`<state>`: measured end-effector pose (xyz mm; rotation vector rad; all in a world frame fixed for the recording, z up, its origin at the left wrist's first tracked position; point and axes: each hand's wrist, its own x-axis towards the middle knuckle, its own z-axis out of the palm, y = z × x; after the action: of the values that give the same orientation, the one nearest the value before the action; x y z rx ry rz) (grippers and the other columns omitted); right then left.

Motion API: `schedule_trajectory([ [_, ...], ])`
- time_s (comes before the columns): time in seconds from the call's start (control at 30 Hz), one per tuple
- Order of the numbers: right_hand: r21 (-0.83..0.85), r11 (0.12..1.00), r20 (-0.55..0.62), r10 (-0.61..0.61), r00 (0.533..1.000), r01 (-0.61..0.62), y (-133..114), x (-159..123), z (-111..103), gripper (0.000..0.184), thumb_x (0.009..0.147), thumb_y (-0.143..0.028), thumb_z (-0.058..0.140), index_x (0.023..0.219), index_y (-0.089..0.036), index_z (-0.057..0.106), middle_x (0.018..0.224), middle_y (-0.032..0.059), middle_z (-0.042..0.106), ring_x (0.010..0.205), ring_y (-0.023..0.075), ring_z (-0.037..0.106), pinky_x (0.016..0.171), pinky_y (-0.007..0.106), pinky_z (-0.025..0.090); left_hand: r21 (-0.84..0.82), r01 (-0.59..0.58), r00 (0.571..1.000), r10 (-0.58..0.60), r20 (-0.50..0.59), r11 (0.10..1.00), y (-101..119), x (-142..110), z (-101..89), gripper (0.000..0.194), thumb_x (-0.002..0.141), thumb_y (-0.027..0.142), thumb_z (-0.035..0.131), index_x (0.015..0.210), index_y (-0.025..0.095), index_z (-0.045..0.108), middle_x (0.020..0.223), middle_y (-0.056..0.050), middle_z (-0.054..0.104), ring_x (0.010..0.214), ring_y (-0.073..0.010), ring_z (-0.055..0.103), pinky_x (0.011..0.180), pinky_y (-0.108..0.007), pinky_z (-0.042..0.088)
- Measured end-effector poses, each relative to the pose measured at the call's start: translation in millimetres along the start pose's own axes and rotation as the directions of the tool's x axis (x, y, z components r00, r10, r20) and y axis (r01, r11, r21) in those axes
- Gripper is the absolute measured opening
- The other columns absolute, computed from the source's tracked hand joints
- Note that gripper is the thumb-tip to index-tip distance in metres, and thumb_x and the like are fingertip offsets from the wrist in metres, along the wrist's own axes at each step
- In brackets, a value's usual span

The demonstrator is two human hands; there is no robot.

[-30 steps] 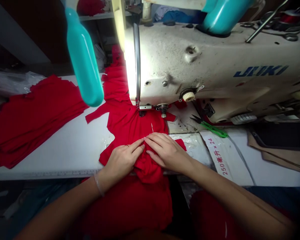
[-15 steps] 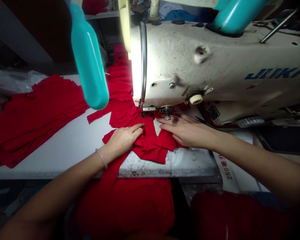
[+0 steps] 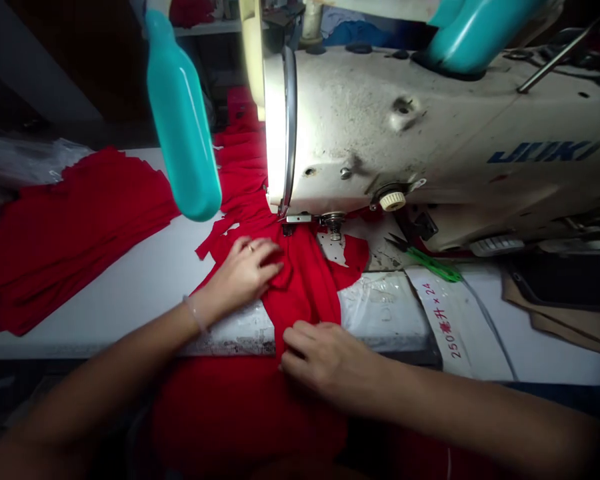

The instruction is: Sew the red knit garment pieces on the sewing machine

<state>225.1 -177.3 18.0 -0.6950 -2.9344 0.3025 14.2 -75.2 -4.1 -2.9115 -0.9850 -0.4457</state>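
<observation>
Red fabric (image 3: 307,280) runs from under the needle area of a white sewing machine (image 3: 360,120) toward the table's front edge. My left hand (image 3: 247,270), with a ring and a pale bracelet, is closed on a fold of it left of the presser foot (image 3: 287,230). Lower down, at the table's edge, my right hand (image 3: 325,363) grips the fabric's near part with bent fingers. More red cloth (image 3: 250,413) hangs below the edge in front of me.
A stack of red fabric pieces (image 3: 70,233) lies on the left of the white table (image 3: 145,280). Green-handled thread snips (image 3: 430,262) and a dark phone-like object (image 3: 565,280) are at right. A turquoise lamp-like part (image 3: 183,127) hangs at upper left.
My right hand has moved from beside the presser foot down and left to the table's edge, drawing fabric with it. My left hand has lifted a fold. The snips are now uncovered.
</observation>
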Motion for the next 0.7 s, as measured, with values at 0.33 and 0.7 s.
schedule_trajectory([
  [0.33,0.005,0.992,-0.366,0.119,0.923,-0.127,28.2,-8.2,14.7,0.031,0.099,-0.035,0.048,0.100,-0.009,0.064,0.098,0.0157,0.065,0.096,0.0246,0.058,0.082,0.037,0.050,-0.188,0.280,0.954,-0.296,-0.058,0.941,21.9,-18.3,-0.1,0.028,0.096,0.037,0.056,0.097,0.012,0.066,0.086,-0.005,0.061,0.075,-0.0148,0.059,0.066,-0.025,0.050],
  [0.7,-0.083,0.994,-0.399,0.032,0.916,-0.071,8.1,-19.9,47.1,0.052,0.085,-0.063,0.059,0.107,-0.017,0.068,0.103,0.0109,0.064,0.093,0.0249,0.053,0.082,0.038,0.044,-0.350,0.141,0.983,-0.173,-0.061,0.926,42.7,-24.0,0.0,0.025,0.101,0.023,0.047,0.108,0.014,0.069,0.085,-0.004,0.060,0.074,-0.0116,0.057,0.066,-0.023,0.049],
])
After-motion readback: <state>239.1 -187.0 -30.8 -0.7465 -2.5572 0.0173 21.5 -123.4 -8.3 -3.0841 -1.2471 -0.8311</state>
